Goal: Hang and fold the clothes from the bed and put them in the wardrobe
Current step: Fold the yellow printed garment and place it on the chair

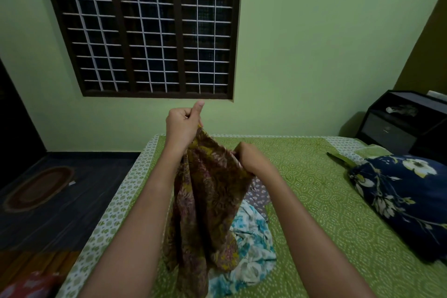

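A brown and mustard floral garment hangs above the bed, held up by both hands. My left hand grips its top edge, raised high with the thumb sticking up. My right hand grips the cloth lower and to the right, fingers curled into the fabric. Under the hanging garment lies a crumpled white and turquoise floral garment. A grey printed cloth peeks out behind it. The wardrobe is out of view.
A navy floral pillow lies at the bed's right side. A black bedside cabinet stands in the far right corner. A barred window fills the wall ahead. A brown oval mat lies on the dark floor at left.
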Action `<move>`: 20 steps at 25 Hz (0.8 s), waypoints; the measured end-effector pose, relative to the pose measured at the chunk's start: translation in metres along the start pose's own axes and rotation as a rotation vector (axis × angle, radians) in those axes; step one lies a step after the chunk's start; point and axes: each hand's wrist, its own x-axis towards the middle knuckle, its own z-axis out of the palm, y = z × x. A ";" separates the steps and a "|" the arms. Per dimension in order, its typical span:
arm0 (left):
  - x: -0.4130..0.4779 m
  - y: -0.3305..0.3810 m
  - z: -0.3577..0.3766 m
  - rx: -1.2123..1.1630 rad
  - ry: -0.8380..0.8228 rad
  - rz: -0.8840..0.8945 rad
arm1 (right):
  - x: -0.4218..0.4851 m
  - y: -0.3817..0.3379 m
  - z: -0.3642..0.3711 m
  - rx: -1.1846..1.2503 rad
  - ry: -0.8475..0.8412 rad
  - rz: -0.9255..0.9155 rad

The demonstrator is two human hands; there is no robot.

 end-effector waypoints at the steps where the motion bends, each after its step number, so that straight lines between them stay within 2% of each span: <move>1: 0.001 0.001 -0.006 -0.037 0.029 -0.013 | 0.002 0.007 -0.004 0.080 -0.027 0.034; 3: 0.003 0.001 -0.018 -0.088 0.089 -0.040 | 0.000 0.021 -0.010 0.359 -0.096 0.006; 6: 0.009 -0.007 -0.030 -0.109 0.166 -0.102 | -0.016 0.035 -0.017 0.607 -0.118 -0.304; 8: 0.011 -0.014 -0.032 -0.122 0.191 -0.128 | -0.024 0.036 -0.023 0.546 -0.116 -0.435; 11: 0.009 -0.023 -0.029 -0.097 0.202 -0.123 | -0.026 0.037 -0.033 0.426 -0.162 -0.503; 15: 0.009 -0.029 -0.032 -0.151 0.224 -0.146 | -0.030 0.042 -0.039 0.542 -0.125 -0.565; 17: 0.009 -0.028 -0.035 -0.203 0.215 -0.198 | -0.033 0.037 -0.046 0.424 -0.164 -0.521; 19: 0.006 -0.026 -0.035 -0.289 0.209 -0.293 | -0.033 0.034 -0.051 0.215 -0.253 -0.387; 20: 0.004 -0.026 -0.035 -0.334 0.206 -0.342 | -0.033 0.034 -0.051 0.202 -0.294 -0.304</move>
